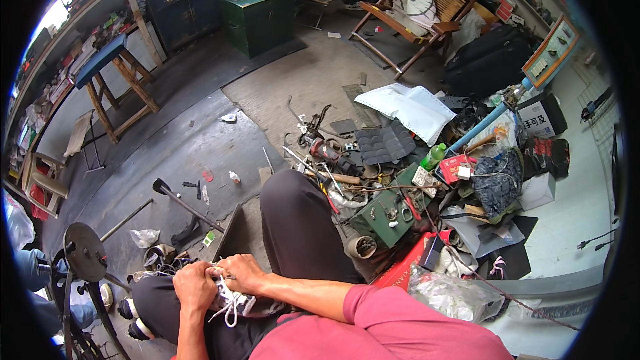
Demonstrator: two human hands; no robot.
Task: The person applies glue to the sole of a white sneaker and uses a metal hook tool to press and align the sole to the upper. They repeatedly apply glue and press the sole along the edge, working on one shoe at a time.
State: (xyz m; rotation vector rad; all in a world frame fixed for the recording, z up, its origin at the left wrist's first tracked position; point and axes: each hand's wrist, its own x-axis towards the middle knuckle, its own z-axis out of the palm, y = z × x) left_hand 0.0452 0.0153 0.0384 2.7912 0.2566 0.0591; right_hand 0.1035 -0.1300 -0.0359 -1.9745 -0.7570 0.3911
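Observation:
My left hand (195, 285) and my right hand (243, 273) are side by side over my lap at the lower middle, both with fingers closed on the upper end of a light shoe (245, 303) with white laces (231, 309) hanging loose. The fingertips are close together and partly hidden, so exactly which part of the shoe each pinches is hard to tell. My dark-trousered knee (290, 213) rises just beyond the right hand. More shoes (163, 259) lie behind my left hand.
Tools (323, 157), a green metal box (380, 223), a bottle (433, 157) and bags crowd the right. A metal stand with round plate (85, 253) is at left, beside another person's jeans-clad leg (30, 270). Behind are a wooden stool (127, 93), green chest (259, 23) and folding chair (407, 17).

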